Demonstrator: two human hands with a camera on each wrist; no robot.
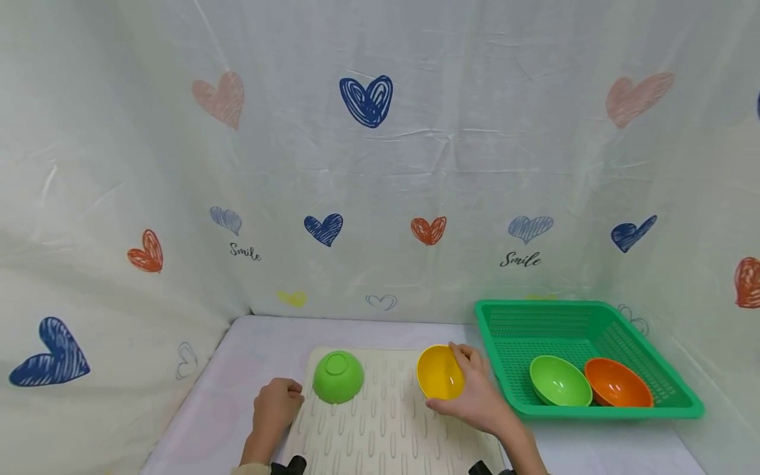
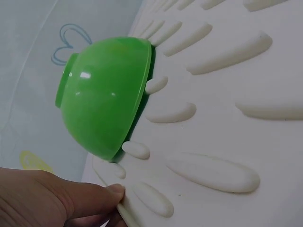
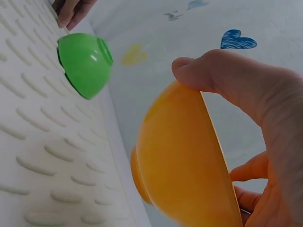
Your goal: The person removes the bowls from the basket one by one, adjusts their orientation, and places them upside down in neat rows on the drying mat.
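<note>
My right hand [image 1: 475,399] grips a yellow bowl [image 1: 438,376] by its rim, thumb on one side and fingers on the other. The bowl's inside faces up, and in the right wrist view its foot points toward a cream ridged mat [image 1: 380,422], apart from it. A green bowl [image 2: 106,97] lies upside down at the mat's far left corner. Beside it, my left hand [image 1: 277,406] pinches the mat's left edge; the thumb [image 2: 113,191] shows on top in the left wrist view, other fingers partly hidden below.
A green plastic basket [image 1: 534,316] stands to the right of the mat. Inside it are a light green bowl [image 1: 560,381] and an orange bowl [image 1: 617,384], both open side up. A pale curtain [image 1: 380,178] with printed hearts hangs behind the white tabletop [image 1: 202,409].
</note>
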